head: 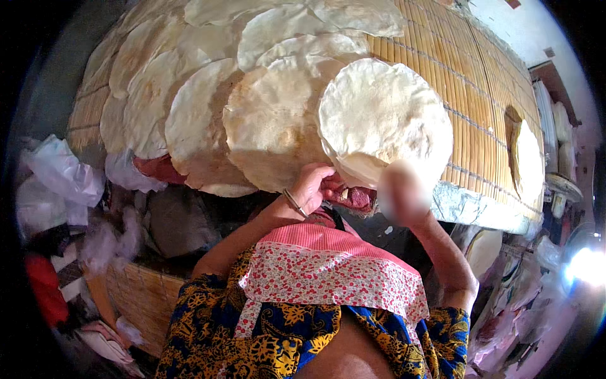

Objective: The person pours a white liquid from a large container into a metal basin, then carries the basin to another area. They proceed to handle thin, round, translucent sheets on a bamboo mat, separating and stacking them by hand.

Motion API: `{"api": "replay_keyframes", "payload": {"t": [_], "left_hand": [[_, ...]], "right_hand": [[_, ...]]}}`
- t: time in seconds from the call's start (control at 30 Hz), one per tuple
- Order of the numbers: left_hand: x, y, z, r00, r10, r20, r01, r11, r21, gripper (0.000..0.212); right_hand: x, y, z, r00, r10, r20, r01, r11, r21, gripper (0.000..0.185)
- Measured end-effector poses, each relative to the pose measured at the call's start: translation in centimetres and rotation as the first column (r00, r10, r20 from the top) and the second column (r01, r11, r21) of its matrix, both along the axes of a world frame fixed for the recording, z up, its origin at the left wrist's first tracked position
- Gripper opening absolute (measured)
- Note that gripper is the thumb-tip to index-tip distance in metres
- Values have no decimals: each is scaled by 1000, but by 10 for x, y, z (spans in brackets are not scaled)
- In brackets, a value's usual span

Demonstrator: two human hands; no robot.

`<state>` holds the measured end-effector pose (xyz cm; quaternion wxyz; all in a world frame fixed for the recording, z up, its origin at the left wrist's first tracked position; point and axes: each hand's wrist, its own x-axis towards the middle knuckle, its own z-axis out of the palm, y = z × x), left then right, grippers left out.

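Note:
A pale, round flatbread sheet [386, 113], seemingly on top of others, lies at the near edge of a slatted bamboo mat [473, 94]. Against its lower right edge is my right hand [405, 196], blurred so that its fingers cannot be made out. My left hand [315, 187], with a bangle at the wrist, is at the lower left edge of that sheet, fingers curled. Whether they pinch the rim is hidden. Just left lies a browner flatbread sheet [270, 128], and below, between my hands, shows a dark red cloth [355, 198].
Overlapping flatbread sheets [199, 118] cover the mat's left and far side. A thin stack of sheets [528, 161] rests at the right edge. Plastic bags [64, 175] lie at left, near another person's arm [99, 293]. A bright light [587, 266] shines at lower right.

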<state>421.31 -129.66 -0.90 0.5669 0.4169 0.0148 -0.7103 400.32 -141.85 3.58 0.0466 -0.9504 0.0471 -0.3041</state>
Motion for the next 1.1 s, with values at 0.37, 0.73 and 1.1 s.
{"api": "replay_keyframes", "payload": {"t": [0.37, 0.73, 1.1], "left_hand": [[0, -41, 52, 998, 58, -11, -59, 996, -64, 25], [23, -50, 61, 979, 163, 119, -105, 915, -389, 24], [157, 79, -4, 453, 541, 709, -569, 787, -237, 11]], "right_hand": [[11, 12, 28, 991, -41, -129, 44, 999, 22, 15], [15, -19, 49, 934, -217, -285, 305, 898, 316, 26], [155, -48, 163, 892, -24, -452, 120, 975, 186, 6]]}}
